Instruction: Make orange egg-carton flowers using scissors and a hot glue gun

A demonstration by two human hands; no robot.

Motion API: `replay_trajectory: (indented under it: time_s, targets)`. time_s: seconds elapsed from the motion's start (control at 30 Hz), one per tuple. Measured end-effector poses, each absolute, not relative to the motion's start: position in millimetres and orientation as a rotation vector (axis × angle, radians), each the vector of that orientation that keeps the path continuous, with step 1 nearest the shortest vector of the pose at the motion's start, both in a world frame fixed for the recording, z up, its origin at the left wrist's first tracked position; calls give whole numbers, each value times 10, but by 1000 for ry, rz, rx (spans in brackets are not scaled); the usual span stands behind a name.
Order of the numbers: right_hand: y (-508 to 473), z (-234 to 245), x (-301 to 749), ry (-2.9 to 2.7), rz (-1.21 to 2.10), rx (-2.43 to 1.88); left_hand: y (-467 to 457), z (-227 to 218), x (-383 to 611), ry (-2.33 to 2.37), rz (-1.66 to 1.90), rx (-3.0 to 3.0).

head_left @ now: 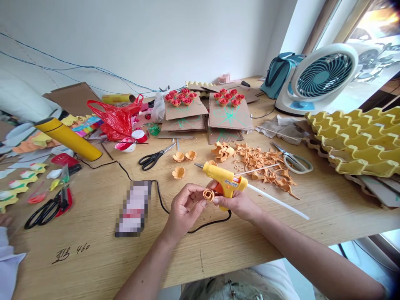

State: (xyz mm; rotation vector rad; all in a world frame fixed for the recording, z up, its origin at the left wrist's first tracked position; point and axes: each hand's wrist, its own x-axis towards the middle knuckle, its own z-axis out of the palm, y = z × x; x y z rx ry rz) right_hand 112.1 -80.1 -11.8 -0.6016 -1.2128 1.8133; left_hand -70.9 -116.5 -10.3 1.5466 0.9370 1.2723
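Observation:
Pinched in my left hand (186, 205) is a small orange paper flower (208, 194) with curled petals. My right hand (235, 204) grips a yellow hot glue gun (226, 181), and its thumb also touches the flower's right side. The gun's nozzle points left, and a white glue stick (278, 202) juts out of its rear. Just beyond my hands lie loose orange petal cups (178, 173), a stack of orange cut pieces (222, 151) and a heap of orange scraps (262, 162).
Black scissors (156, 156) and grey-handled scissors (293, 160) lie on the table. Red flowers (223, 96) stand on cardboard (230, 118) at the back. A fan (321, 79) and yellow egg trays (359, 137) are on the right. The gun's black cord (159, 200) runs left past a blurred phone-shaped object (133, 208). Another person's sleeve (9, 262) shows at left.

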Motion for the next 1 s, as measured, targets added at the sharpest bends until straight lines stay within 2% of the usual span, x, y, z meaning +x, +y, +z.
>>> replay_trajectory:
  time_s: [0.33, 1.0]
  targets:
    - [-807, -129, 1109, -1206, 1890, -461, -1140, -108, -717, 905, 1286, 1575]
    - [-781, -258, 1117, -1191, 1727, -730, -1122, -141, -711, 1015, 1301, 1655]
